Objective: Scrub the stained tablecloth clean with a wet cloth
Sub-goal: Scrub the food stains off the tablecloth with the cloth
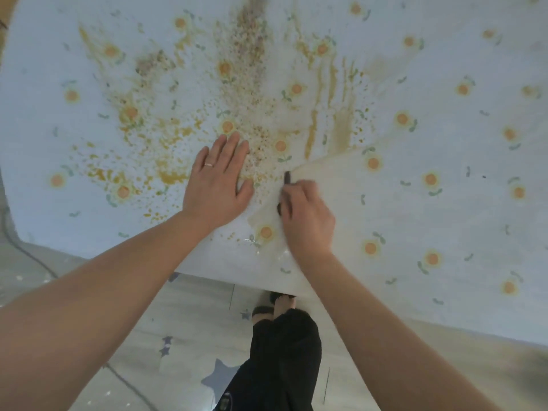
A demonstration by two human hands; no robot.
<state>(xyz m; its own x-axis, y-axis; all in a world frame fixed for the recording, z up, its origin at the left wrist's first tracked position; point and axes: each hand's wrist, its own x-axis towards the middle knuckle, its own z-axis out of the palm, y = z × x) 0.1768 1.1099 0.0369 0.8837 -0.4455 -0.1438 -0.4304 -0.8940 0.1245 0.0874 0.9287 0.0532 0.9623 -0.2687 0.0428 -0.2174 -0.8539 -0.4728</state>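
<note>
1. Two hands are in my head view, both low over the tablecloth point(444, 218), which covers the whole tabletop and is pale with small orange flowers.
2. The left hand point(218, 185) lies flat on the cloth cover, fingers straight and close together, palm down, holding nothing. A ring point(208, 164) shows on one finger.
3. The right hand point(305, 215) is just beside the left, nearer the tabletop's near edge, and is blurred. Its fingers are curled round a dark wiping cloth point(287, 178), of which I see only two small dark bits: one poking out past the fingertips, one under the thumb side.
4. The wiping cloth touches the tablecloth at the near end of the mess, between the two hands.
5. The stains point(249, 54) are orange and brown splatter, fanning out from the hands toward the far edge. The thickest speckled band runs straight away from the left fingertips; orange streaks lie to the right of it.
6. Around and under the right hand the fabric looks tan and shiny, with a sharp slanted border against the splatter.
7. Below the tabletop edge I see the floor point(184, 315) with grey stars, dark trousers point(284, 366), and a foot in a slipper point(278, 304).
</note>
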